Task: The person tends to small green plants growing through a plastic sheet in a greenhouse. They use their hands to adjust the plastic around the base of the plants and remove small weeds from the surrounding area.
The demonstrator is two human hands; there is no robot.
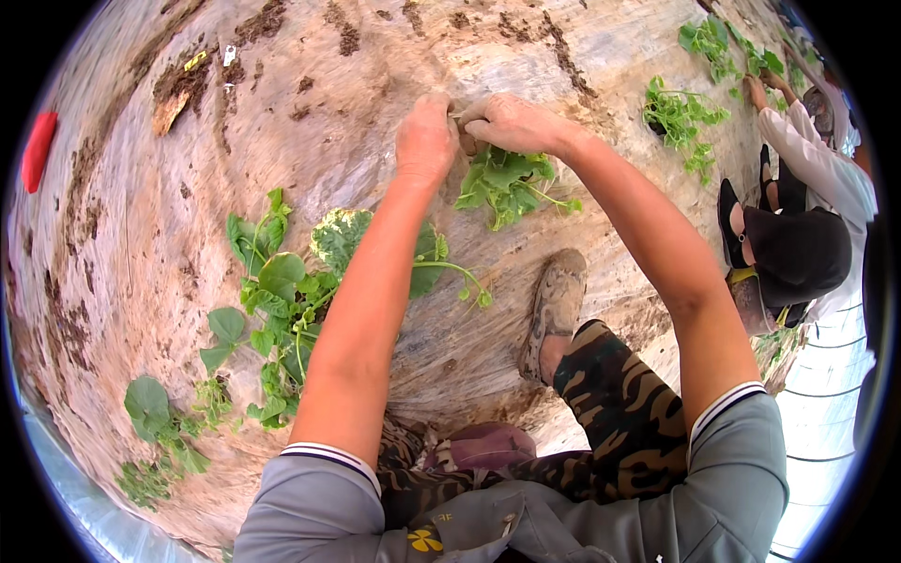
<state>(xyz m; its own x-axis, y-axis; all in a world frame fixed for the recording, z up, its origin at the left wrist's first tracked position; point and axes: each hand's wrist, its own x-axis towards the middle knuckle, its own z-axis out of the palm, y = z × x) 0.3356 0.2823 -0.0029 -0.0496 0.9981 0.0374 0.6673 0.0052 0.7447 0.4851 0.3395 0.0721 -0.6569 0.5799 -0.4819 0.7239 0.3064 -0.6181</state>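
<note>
My left hand (427,137) and my right hand (510,123) meet at the top middle, fingers curled close together over the soil-stained plastic sheet (338,127). Between the fingertips something small and brownish shows, too hidden to name; whether either hand grips it is unclear. Directly below my right hand a leafy green vine seedling (507,186) spreads over the sheet, its base hidden under the fingers. Larger vine plants (281,278) with broad leaves and tendrils grow to the left, partly behind my left forearm.
At right a person in a white top (809,151) reaches to plants beside another seedling (679,116). Smaller plants (151,412) grow at lower left. A red object (38,151) lies far left; a brown fragment (170,112) and soil clumps lie upper left. My shoe (556,302) rests on the sheet.
</note>
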